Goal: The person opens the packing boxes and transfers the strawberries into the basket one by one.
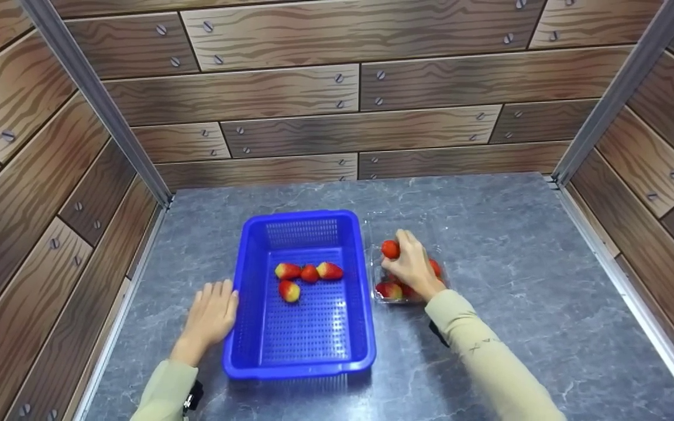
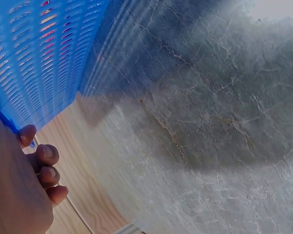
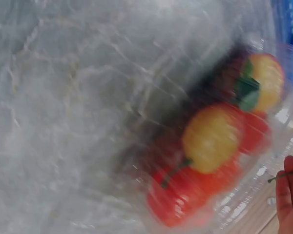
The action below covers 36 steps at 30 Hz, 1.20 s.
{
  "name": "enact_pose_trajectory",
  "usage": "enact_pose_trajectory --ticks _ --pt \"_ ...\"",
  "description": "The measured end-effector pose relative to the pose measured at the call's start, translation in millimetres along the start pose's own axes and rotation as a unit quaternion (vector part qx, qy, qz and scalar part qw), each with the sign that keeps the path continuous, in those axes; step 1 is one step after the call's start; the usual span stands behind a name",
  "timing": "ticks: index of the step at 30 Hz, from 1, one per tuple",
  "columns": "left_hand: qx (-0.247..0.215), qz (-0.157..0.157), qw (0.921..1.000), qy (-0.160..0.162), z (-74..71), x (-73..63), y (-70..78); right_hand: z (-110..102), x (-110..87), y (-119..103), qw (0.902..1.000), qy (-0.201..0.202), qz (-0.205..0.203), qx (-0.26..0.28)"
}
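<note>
A blue perforated plastic basket [image 1: 299, 370] holds several red-and-yellow strawberries [image 1: 288, 290]. At its left rim is my left hand [image 1: 211, 313], its thumb along the edge; in the left wrist view the curled fingers [image 2: 48, 154] sit just under the rim. To the basket's right, my right hand [image 1: 412, 266] pinches a red strawberry [image 1: 391, 249] above a clear plastic box [image 1: 395, 301]. In the right wrist view that strawberry's thin green stem [image 3: 283, 176] sticks out by the fingers. More strawberries [image 3: 212, 139] lie in the box, partly hidden by my hand in the head view.
Everything stands on a grey marbled tabletop [image 1: 524, 304]. Wood-patterned panels [image 1: 337, 88] close off the back and both sides, with metal strips [image 1: 641, 316] along the side edges. The clear box's raised lid part [image 1: 398, 222] lies towards the back.
</note>
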<state>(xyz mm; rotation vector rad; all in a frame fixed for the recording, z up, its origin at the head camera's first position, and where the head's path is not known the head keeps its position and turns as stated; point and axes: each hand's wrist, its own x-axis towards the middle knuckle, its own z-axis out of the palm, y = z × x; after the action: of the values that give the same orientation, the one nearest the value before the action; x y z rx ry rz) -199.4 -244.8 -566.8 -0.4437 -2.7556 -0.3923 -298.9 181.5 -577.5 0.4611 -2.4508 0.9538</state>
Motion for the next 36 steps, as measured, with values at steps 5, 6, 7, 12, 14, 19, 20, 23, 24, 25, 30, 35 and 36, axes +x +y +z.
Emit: enact_pose_trajectory --ticks 5,6,7,12,14,19,20,23,24,25,30,35,36 --pt "0.012 0.019 0.9995 0.02 -1.5 2.3 0.8 -7.3 9.7 -11.0 0.9994 0.023 -0.024 0.004" --pt "0.015 0.023 0.9993 0.026 -1.5 2.5 0.9 -9.0 11.6 -13.9 0.9993 0.024 -0.028 0.007" --pt "0.018 0.025 0.9991 0.03 -1.6 2.9 1.1 -10.6 13.4 -16.9 0.9992 0.025 -0.031 0.01" --pt "0.027 0.035 0.9981 0.042 -1.7 3.9 1.3 -17.1 21.3 -32.3 0.9985 0.021 -0.047 0.018" --pt "0.027 0.036 0.9982 0.04 -1.1 3.4 1.2 -18.0 23.2 -38.9 0.9984 0.019 -0.049 0.023" --pt "0.027 0.037 0.9982 0.038 -0.7 1.3 0.9 -14.3 26.3 -59.1 0.9967 0.008 -0.05 0.063" --pt "0.028 0.038 0.9982 0.039 -0.8 0.8 0.9 -12.7 26.7 -63.6 0.9961 0.005 -0.052 0.071" --pt "0.028 0.035 0.9982 0.04 -1.2 0.0 1.0 -7.1 27.0 -77.6 0.9939 -0.007 -0.062 0.091" --pt "0.028 0.033 0.9984 0.038 -1.1 -0.2 0.9 -5.1 26.9 -81.9 0.9932 -0.011 -0.066 0.095" --pt "0.028 0.031 0.9985 0.035 -0.9 -0.5 0.8 -3.1 26.6 -86.0 0.9928 -0.015 -0.068 0.097" --pt "0.028 0.017 0.9994 0.013 -0.7 -0.6 0.4 7.4 25.1 -101.6 0.9914 -0.033 -0.068 0.106" --pt "0.03 0.013 0.9994 0.01 -1.1 0.3 0.2 18.3 22.4 -110.4 0.9886 -0.062 -0.074 0.116" --pt "0.029 0.014 0.9994 0.011 -1.0 0.5 0.3 20.4 21.4 -111.8 0.9877 -0.072 -0.074 0.118"
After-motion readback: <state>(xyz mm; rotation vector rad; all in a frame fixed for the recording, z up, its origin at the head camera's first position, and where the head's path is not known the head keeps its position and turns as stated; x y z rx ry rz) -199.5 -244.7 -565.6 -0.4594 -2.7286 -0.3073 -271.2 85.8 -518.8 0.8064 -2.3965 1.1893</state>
